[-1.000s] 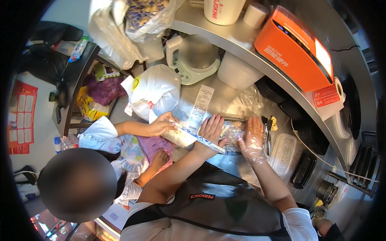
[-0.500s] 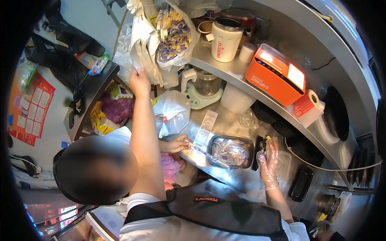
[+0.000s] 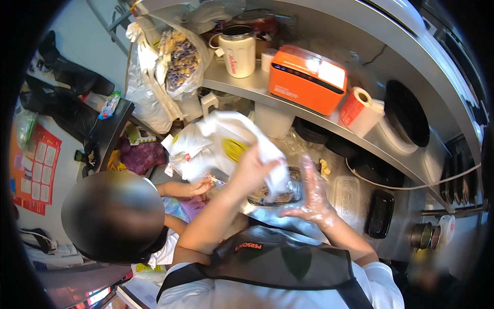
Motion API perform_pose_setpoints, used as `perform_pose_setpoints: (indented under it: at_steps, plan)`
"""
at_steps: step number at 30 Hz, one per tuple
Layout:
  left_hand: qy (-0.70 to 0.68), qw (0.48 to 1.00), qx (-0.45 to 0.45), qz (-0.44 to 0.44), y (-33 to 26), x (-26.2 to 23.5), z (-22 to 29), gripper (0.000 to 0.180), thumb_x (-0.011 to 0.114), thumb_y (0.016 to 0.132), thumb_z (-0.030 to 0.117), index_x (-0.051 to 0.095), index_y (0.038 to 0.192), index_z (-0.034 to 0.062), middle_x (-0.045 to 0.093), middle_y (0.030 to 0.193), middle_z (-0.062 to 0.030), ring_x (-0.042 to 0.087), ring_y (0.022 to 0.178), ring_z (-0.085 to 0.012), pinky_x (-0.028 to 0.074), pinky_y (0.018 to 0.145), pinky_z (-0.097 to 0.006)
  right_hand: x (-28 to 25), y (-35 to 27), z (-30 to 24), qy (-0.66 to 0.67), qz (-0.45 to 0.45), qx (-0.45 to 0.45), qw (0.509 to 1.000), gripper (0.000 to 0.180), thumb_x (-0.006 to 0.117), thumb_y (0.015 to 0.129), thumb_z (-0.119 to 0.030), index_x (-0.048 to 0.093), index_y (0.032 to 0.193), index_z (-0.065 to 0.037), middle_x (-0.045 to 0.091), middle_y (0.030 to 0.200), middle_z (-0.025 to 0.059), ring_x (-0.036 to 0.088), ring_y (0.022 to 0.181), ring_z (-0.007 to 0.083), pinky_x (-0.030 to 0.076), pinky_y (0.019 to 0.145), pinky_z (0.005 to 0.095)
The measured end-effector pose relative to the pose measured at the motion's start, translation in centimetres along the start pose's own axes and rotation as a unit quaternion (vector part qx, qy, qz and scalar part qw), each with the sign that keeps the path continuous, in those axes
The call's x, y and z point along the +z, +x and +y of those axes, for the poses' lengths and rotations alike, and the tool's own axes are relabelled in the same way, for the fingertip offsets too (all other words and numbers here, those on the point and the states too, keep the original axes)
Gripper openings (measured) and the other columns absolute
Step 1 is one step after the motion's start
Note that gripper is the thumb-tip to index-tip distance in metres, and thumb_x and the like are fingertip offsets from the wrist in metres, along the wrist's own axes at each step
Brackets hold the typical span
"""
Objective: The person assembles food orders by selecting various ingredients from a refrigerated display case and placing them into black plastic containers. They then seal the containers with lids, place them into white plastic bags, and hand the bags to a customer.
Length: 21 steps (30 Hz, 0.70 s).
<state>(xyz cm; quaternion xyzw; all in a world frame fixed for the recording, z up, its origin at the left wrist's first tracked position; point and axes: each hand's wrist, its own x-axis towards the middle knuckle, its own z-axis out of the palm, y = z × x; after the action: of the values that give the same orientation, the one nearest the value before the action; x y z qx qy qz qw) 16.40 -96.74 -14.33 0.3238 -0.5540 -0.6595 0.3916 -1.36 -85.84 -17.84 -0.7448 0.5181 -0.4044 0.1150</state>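
My bare left hand (image 3: 253,172) grips a white plastic bag (image 3: 193,149) with a yellow print, blurred by motion, over the counter. Behind the bag and between my hands sits a dark-rimmed food container (image 3: 295,186) with a clear cover, partly hidden. To its right is my right hand (image 3: 313,195) in a clear plastic glove, fingers stretched, thumb apart, holding nothing. At my left another person's hand (image 3: 198,186) pinches a small, thin wrapped item that I cannot make out.
The other person, in a dark cap (image 3: 113,219), stands close at my left. A clear tray (image 3: 347,195) and a black tray (image 3: 381,213) lie on the right. The shelf above carries a white jar (image 3: 237,54), an orange machine (image 3: 307,82) and a paper roll (image 3: 357,108).
My left hand has come down from the hanging bags at the upper left with a white bag. My right hand has moved left to the container. The receipt no longer shows.
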Motion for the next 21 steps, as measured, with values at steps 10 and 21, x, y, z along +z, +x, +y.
perform_pose_setpoints:
  at_steps: [10,21]
  plan:
    - [-0.107,0.985,-0.131,-0.038,0.5,0.2,-5.0,0.028,0.052,0.095,0.026,0.057,0.111,0.0025,0.063,0.106,-0.0083,0.06,0.092,-0.0147,0.048,0.077,-0.028,-8.2,1.6,-2.7,0.512,0.205,0.329,0.767,0.032,0.061,0.084,0.0,0.057,0.116,0.001,0.065,0.103,0.0112,0.064,0.09,0.0197,0.052,0.082,0.0322]
    - [-0.188,0.93,-0.217,-0.229,-0.8,7.8,-5.6,0.024,0.062,0.089,0.013,0.062,0.108,-0.002,0.068,0.097,-0.0081,0.064,0.082,-0.0114,0.051,0.066,-0.024,-12.3,-6.3,3.3,0.488,0.293,0.434,0.698,0.035,0.063,0.083,0.002,0.052,0.116,0.005,0.064,0.1,0.0139,0.066,0.081,0.0206,0.055,0.068,0.0286]
